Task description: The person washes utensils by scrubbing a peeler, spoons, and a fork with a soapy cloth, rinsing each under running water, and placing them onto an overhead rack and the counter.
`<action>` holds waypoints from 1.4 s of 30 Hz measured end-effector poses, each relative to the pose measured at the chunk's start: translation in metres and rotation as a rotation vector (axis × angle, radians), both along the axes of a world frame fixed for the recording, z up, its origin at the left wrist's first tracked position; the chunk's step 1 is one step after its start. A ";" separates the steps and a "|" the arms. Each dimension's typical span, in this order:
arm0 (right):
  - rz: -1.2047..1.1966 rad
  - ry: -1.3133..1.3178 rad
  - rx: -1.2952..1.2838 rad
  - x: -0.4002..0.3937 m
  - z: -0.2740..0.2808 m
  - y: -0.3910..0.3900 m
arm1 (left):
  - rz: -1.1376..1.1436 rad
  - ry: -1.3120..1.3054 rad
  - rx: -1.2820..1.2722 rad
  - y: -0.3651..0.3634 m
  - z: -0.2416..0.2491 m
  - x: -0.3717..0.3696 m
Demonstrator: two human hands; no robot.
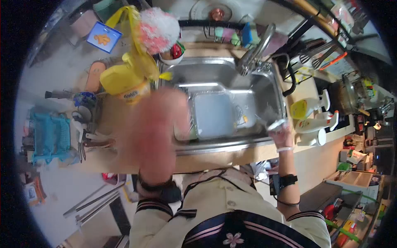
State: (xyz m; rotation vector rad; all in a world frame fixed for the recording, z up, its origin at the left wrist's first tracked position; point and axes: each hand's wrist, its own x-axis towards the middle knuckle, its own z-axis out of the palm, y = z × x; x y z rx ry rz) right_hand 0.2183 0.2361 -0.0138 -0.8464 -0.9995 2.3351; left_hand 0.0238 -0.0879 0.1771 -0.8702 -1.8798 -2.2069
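Observation:
My left hand (155, 128) is raised close to the camera over the counter and the sink's left edge, smeared by motion, so its fingers cannot be made out. My right hand (283, 136) is at the sink's right front edge, its fingers closed round a clear, whitish thing (274, 124) whose kind is too blurred to tell. Between the hands, in the metal sink (178, 147), sits a pale translucent rectangular tub (214, 113). A small yellow-and-white piece (244, 120) lies right of the tub.
The faucet (252, 56) rises behind the sink. A yellow jug (124, 78) stands left of it, near a turquoise rack (49, 134). On the right are a yellow spray bottle (304, 108), a white spray bottle (314, 124) and a pot (343, 97).

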 end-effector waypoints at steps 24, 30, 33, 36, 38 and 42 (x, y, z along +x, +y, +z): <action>-0.283 0.021 -0.159 0.036 -0.006 0.001 | -0.247 -0.504 -1.619 0.165 -0.491 -0.002; -0.283 -0.085 -0.127 0.035 0.004 -0.003 | -0.175 -0.420 -1.708 0.177 -0.496 -0.002; -0.270 -0.078 -0.129 0.037 0.004 -0.007 | -0.172 -0.401 -1.720 0.175 -0.496 -0.009; -0.285 -0.138 -0.158 0.034 0.005 -0.009 | -0.176 -0.389 -1.713 0.170 -0.495 -0.012; -0.272 -0.105 -0.145 0.032 0.004 -0.011 | -0.185 -0.386 -1.707 0.168 -0.495 -0.014; -0.237 -0.026 -0.152 0.029 -0.001 -0.007 | -0.232 -0.378 -1.623 0.157 -0.486 -0.027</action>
